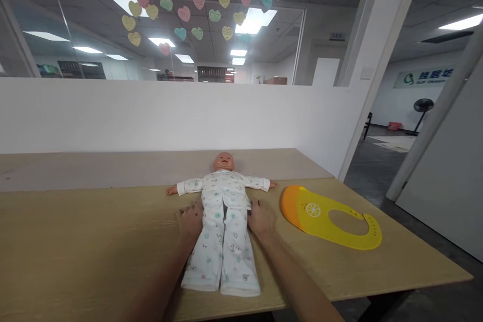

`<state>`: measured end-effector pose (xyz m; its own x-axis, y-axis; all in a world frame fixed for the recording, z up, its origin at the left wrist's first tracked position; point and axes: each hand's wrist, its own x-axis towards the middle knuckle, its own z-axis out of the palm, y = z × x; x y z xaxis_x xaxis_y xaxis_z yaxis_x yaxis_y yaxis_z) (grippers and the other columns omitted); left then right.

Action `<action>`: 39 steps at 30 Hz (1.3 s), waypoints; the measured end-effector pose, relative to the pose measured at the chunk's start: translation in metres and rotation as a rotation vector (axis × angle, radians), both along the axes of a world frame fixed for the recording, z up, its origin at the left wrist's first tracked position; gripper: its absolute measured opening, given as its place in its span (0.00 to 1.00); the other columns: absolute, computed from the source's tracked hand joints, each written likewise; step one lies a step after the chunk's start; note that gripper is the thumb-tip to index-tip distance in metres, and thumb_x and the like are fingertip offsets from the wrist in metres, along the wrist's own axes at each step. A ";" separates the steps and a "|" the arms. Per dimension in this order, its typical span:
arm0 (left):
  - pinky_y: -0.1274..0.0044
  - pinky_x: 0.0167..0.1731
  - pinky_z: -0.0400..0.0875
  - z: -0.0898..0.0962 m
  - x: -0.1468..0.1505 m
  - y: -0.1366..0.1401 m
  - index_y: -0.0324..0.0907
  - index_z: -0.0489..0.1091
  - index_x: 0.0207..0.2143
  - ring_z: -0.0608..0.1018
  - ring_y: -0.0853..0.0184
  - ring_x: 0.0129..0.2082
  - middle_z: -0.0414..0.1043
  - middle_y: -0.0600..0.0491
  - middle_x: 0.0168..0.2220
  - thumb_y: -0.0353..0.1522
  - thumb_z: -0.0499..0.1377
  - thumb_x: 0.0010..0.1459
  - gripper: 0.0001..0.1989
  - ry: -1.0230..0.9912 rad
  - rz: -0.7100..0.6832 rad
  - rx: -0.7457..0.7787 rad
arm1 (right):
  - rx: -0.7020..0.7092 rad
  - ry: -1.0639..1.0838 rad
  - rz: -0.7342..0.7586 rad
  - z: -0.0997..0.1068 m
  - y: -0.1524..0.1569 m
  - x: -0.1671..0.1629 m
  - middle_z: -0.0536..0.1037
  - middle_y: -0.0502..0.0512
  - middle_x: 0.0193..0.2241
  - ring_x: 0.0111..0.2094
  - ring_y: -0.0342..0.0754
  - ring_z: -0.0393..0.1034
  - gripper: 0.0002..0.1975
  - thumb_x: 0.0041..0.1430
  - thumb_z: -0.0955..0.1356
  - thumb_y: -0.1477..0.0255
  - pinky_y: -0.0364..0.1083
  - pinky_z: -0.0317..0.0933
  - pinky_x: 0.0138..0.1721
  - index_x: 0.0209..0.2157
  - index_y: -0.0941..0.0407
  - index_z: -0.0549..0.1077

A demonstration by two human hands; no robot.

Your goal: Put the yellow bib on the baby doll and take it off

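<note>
A baby doll (224, 162) lies on its back on the table, arms spread and head toward the wall. It is dressed in a white patterned top (223, 183) and matching pants (236, 251), whose wide legs point toward me. My left hand (190, 220) is at the left side of the waist, fingers curled against the clothing. On the opposite side, my right hand (261, 217) is closed at the pants' waist edge, just under the top's hem. The fingertips of both hands are partly hidden by the cloth.
To the right of the doll lies a yellow silicone bib (320, 219) with an orange pocket. The wooden table (75, 251) meets a white half wall (151, 115) with glass above. A doorway opens at the right, with a black fan (423, 105) beyond.
</note>
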<state>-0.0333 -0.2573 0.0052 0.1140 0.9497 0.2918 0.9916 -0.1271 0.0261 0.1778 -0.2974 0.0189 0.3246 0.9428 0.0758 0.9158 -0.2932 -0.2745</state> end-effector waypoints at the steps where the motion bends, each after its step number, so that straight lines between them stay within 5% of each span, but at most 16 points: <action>1: 0.62 0.43 0.60 -0.001 0.000 0.001 0.31 0.63 0.54 0.75 0.52 0.41 0.75 0.39 0.37 0.27 0.42 0.61 0.21 0.001 0.004 0.008 | 0.004 0.003 0.001 0.000 0.000 0.000 0.71 0.63 0.48 0.45 0.56 0.70 0.16 0.62 0.59 0.66 0.50 0.61 0.39 0.49 0.56 0.64; 11: 0.64 0.42 0.64 0.003 0.000 -0.002 0.32 0.64 0.51 0.75 0.53 0.44 0.74 0.38 0.44 0.29 0.43 0.62 0.19 -0.050 0.055 -0.014 | 0.015 0.010 0.007 -0.001 0.001 0.000 0.71 0.63 0.47 0.45 0.56 0.70 0.19 0.61 0.59 0.60 0.51 0.61 0.40 0.49 0.55 0.65; 20: 0.67 0.40 0.66 0.012 -0.008 -0.009 0.40 0.69 0.43 0.76 0.57 0.43 0.73 0.43 0.45 0.26 0.42 0.62 0.17 -0.125 0.050 -0.150 | -0.009 -0.001 -0.001 -0.004 0.004 0.003 0.71 0.62 0.48 0.47 0.54 0.69 0.17 0.61 0.60 0.66 0.48 0.60 0.40 0.51 0.55 0.64; 29: 0.68 0.37 0.67 0.015 -0.009 -0.019 0.37 0.64 0.50 0.76 0.56 0.43 0.71 0.40 0.47 0.28 0.43 0.62 0.17 -0.052 0.042 -0.155 | 0.007 0.011 -0.010 -0.002 -0.005 0.015 0.71 0.61 0.48 0.47 0.53 0.68 0.16 0.59 0.63 0.65 0.47 0.59 0.40 0.48 0.56 0.67; 36: 0.69 0.38 0.67 0.012 -0.012 -0.028 0.39 0.62 0.51 0.76 0.57 0.44 0.71 0.40 0.49 0.30 0.43 0.63 0.16 -0.108 0.040 -0.176 | 0.233 0.480 0.113 -0.024 -0.032 0.030 0.75 0.61 0.44 0.43 0.48 0.70 0.13 0.54 0.64 0.74 0.44 0.62 0.44 0.42 0.60 0.69; 39: 0.68 0.39 0.67 0.011 -0.014 -0.029 0.39 0.63 0.50 0.77 0.56 0.44 0.72 0.41 0.48 0.31 0.44 0.63 0.16 -0.134 0.045 -0.201 | 0.383 0.739 0.157 -0.032 -0.057 0.043 0.76 0.61 0.40 0.40 0.49 0.72 0.11 0.53 0.63 0.70 0.45 0.64 0.43 0.37 0.61 0.70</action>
<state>-0.0477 -0.2862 0.0166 0.0434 0.9934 0.1064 0.9820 -0.0621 0.1785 0.2209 -0.3543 -0.0132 0.2834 0.9337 0.2189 0.4844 0.0576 -0.8729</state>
